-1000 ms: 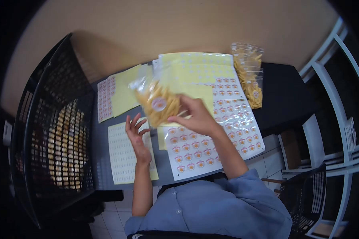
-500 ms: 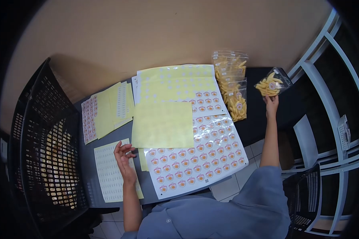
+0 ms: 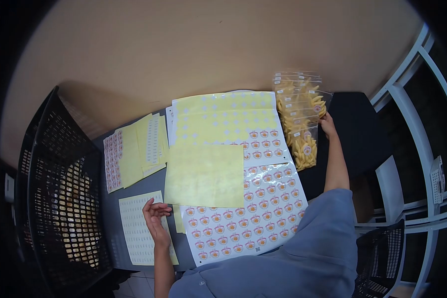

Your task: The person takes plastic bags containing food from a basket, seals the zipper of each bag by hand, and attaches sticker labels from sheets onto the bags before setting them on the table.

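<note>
My right hand (image 3: 328, 126) grips the lower right edge of a clear bag of yellow finger-shaped snacks (image 3: 316, 98) with a round label. That bag lies against a row of similar snack bags (image 3: 304, 151), overlapping some of them. My left hand (image 3: 156, 219) is open, palm partly up and fingers loosely apart, above a sheet of small printed labels (image 3: 133, 226). Close to its fingertips is the corner of a plain yellow sheet (image 3: 204, 174). This covers part of a large sheet of round stickers (image 3: 256, 218), and another sticker sheet with many stickers peeled off (image 3: 223, 111) lies behind.
At the left stands a black perforated crate (image 3: 59, 198) with yellowish contents showing through its holes. More label sheets (image 3: 134, 149) lie at the table's back left. A metal rack (image 3: 407, 119) and a second black crate (image 3: 380, 258) are on the right.
My right hand has brought the snack bag leftward from the dark surface onto the row of bags. The left hand stays over the label sheet. The whole view has shifted slightly.
</note>
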Action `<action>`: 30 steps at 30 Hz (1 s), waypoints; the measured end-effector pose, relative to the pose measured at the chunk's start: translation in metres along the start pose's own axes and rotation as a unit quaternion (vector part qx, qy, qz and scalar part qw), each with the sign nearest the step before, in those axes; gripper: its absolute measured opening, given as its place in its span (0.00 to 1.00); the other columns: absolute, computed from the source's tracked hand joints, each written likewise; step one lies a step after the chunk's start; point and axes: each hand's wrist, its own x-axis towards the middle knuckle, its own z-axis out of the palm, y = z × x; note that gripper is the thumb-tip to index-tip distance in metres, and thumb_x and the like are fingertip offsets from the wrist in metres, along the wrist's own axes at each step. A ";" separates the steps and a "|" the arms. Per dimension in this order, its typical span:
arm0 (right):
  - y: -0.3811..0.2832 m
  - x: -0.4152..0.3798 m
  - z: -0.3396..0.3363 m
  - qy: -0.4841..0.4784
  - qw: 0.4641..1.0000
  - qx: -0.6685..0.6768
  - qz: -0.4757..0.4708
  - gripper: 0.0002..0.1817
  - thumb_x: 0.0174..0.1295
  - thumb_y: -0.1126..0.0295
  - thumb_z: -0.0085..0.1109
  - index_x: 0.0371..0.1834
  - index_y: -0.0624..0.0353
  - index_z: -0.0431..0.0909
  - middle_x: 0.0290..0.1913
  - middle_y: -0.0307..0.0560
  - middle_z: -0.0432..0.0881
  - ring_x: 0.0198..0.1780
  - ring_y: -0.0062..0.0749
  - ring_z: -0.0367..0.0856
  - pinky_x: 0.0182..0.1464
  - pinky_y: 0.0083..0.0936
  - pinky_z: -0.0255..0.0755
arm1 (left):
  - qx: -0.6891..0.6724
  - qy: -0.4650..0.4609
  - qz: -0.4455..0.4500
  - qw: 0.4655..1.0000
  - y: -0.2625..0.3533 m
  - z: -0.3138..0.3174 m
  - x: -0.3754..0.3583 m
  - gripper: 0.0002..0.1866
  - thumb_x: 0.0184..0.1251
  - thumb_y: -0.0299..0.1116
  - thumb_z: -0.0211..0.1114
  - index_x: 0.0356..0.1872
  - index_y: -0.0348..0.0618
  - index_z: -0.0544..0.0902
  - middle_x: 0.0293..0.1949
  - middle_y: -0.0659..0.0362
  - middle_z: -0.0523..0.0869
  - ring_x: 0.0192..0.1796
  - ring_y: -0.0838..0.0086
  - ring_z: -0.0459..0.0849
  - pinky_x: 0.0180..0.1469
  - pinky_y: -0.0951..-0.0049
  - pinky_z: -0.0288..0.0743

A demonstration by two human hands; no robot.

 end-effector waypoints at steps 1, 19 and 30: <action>0.001 0.004 0.001 -0.013 1.000 -0.007 0.008 0.25 0.47 0.85 0.44 0.52 0.62 0.63 0.50 0.45 0.71 0.54 0.30 0.68 0.55 0.23 0.57 | 0.008 -0.004 0.003 1.000 0.000 0.000 0.000 0.28 0.64 0.52 0.36 0.52 0.35 0.59 0.35 0.54 0.73 0.35 0.74 0.74 0.37 0.77 0.67; 0.022 0.013 0.000 0.216 0.949 -0.217 -0.077 0.23 0.44 0.77 0.58 0.48 0.60 0.68 0.39 0.48 0.75 0.40 0.33 0.76 0.45 0.27 0.69 | 0.136 -0.034 0.124 0.982 -0.004 -0.006 -0.009 0.22 0.63 0.45 0.42 0.45 0.33 0.66 0.29 0.53 0.77 0.31 0.70 0.75 0.35 0.73 0.68; -0.106 -0.069 -0.023 0.325 0.826 -0.328 -0.325 0.09 0.43 0.65 0.66 0.20 0.59 0.78 0.33 0.44 0.77 0.35 0.29 0.76 0.35 0.22 0.70 | 0.220 -0.045 0.353 0.908 0.058 -0.012 -0.006 0.07 0.52 0.35 0.61 0.27 0.44 0.79 0.25 0.60 0.77 0.25 0.71 0.76 0.26 0.75 0.68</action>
